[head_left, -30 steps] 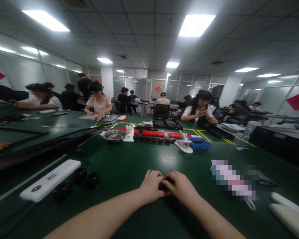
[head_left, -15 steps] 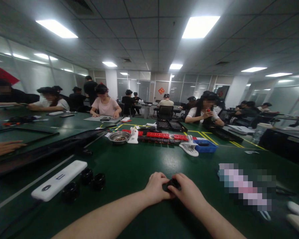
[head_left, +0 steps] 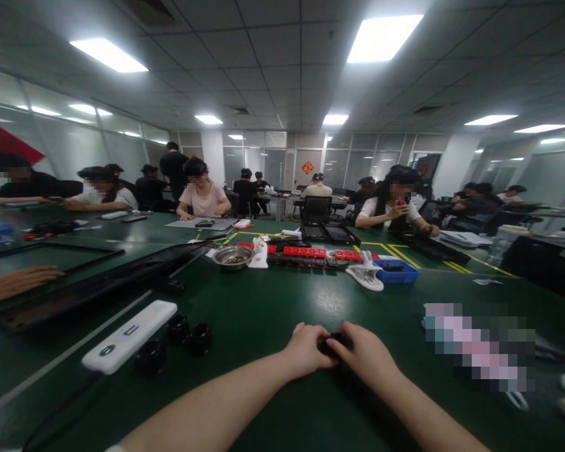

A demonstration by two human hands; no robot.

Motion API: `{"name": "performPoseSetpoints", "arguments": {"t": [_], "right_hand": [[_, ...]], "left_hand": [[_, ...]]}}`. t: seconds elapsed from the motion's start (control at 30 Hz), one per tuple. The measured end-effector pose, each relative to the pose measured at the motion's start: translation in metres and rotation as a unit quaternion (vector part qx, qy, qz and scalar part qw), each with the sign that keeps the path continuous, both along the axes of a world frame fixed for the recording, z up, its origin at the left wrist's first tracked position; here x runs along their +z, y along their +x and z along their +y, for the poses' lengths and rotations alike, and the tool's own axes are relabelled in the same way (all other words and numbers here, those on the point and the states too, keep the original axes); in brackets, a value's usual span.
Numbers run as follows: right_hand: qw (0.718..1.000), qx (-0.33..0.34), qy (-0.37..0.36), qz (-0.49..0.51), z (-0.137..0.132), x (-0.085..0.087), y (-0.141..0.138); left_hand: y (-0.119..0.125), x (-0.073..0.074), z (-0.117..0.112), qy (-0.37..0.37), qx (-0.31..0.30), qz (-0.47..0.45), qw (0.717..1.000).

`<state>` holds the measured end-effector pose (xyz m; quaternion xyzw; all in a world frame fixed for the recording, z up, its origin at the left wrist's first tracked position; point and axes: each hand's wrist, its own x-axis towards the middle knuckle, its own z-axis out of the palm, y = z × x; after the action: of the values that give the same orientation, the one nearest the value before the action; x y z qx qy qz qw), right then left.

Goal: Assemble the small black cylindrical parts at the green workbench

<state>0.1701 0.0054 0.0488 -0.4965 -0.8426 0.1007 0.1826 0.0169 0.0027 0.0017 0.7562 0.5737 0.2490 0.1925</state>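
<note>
Black piece (head_left: 343, 339); between hands (head_left: 307, 349) (partly hidden)

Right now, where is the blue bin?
In the head view, the blue bin sits right of centre on the table, beyond the right hand and just right of a white clamp.

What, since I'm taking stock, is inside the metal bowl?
Small brownish pieces, too small to identify, lie in the metal bowl. Its near wall and the upper pieces cover whatever lies beneath.
</note>
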Motion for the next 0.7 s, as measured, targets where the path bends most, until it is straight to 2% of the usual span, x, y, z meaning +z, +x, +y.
{"name": "performPoseSetpoints", "arguments": {"t": [0.13, 0.2, 0.33, 0.4, 0.53, 0.57, 0.7], "right_hand": [[0.993, 0.110, -0.024, 0.024, -0.0022, 0.0020, 0.0028], [0.996, 0.088, -0.002, 0.023, -0.0038, 0.0017, 0.0038], [0.998, -0.034, 0.052, -0.029, -0.0067, 0.0026, -0.0010], [0.998, -0.018, 0.050, -0.045, -0.0075, 0.0041, -0.0034], [0.996, 0.089, 0.029, -0.002, -0.0083, 0.0043, -0.0016], [0.996, 0.085, 0.033, 0.010, -0.0083, 0.0035, -0.0007], [0.998, -0.015, 0.065, -0.015, -0.0066, 0.0009, -0.0012]], "left_hand": [[-0.0013, 0.0028, -0.0003, 0.007, -0.002, 0.007, 1.000], [-0.0022, 0.0029, 0.0000, 0.011, -0.006, 0.010, 1.000], [-0.0027, 0.0017, 0.0011, 0.021, -0.008, 0.018, 1.000], [-0.0023, 0.0019, 0.0015, 0.023, -0.011, 0.025, 0.999], [-0.0018, 0.0037, 0.0016, 0.025, -0.017, 0.033, 0.999], [-0.0019, 0.0040, 0.0014, 0.025, -0.018, 0.034, 0.999], [-0.0021, 0.0043, 0.0010, 0.025, -0.021, 0.037, 0.999]]}}
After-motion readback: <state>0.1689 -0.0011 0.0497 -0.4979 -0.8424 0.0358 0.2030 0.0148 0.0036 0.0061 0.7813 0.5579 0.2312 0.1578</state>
